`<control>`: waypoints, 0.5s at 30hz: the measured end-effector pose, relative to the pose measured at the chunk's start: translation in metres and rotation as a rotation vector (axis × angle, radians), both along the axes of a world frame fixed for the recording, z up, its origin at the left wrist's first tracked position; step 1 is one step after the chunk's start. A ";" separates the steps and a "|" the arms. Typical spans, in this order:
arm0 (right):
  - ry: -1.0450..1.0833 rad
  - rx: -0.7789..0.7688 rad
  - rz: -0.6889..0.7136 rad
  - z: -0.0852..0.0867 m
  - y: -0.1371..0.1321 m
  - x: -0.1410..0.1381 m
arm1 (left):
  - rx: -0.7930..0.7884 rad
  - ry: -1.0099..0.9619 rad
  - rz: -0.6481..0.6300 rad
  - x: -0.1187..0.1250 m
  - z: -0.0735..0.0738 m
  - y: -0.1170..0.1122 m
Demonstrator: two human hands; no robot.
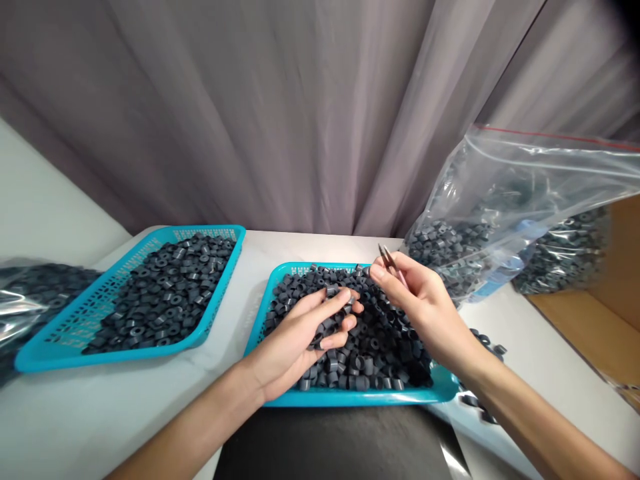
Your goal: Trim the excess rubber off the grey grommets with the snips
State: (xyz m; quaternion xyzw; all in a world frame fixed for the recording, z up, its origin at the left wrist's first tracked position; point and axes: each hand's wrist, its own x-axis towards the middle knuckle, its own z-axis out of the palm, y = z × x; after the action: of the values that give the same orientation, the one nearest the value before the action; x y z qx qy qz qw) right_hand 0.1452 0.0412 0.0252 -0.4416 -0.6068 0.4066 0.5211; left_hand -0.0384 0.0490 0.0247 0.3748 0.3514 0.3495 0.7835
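Note:
Over the middle turquoise basket (350, 398), my left hand (313, 323) is curled around several small dark grey ring-shaped pieces (330, 327). One piece shows near its thumb. To the right, my right hand (415, 287) grips a pair of tweezers (391, 259) with dark pointed tips that stand slightly apart and point up and away. A pinkish part of the tool shows under the fingers; the rest is hidden in the palm. Nothing shows between the tips. Below both hands, a heap of the same grey pieces (367, 363) fills the basket.
A second turquoise basket (50, 347) of grey pieces stands left, beside a plastic bag (45, 287). On the right are a clear zip bag (460, 233) of pieces, another filled bag (565, 253) and a cardboard box (590, 327). Loose pieces (487, 343) lie near my right forearm.

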 end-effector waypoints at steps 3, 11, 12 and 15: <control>-0.064 -0.031 0.107 0.003 -0.007 -0.002 | -0.131 -0.069 0.092 0.004 0.000 -0.002; -0.278 -0.061 0.178 -0.002 -0.012 -0.006 | -0.307 -0.089 0.198 0.006 0.001 -0.006; -0.269 -0.059 0.157 -0.001 -0.013 -0.005 | -0.307 -0.093 0.201 0.006 0.002 -0.006; -0.207 -0.047 0.094 0.005 -0.015 -0.005 | -0.294 -0.105 0.177 0.005 0.003 -0.007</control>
State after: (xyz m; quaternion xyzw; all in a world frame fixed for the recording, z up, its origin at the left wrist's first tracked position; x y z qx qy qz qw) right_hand 0.1403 0.0257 0.0306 -0.4644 -0.6675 0.3970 0.4256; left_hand -0.0335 0.0422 0.0275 0.2052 0.3886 0.3811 0.8134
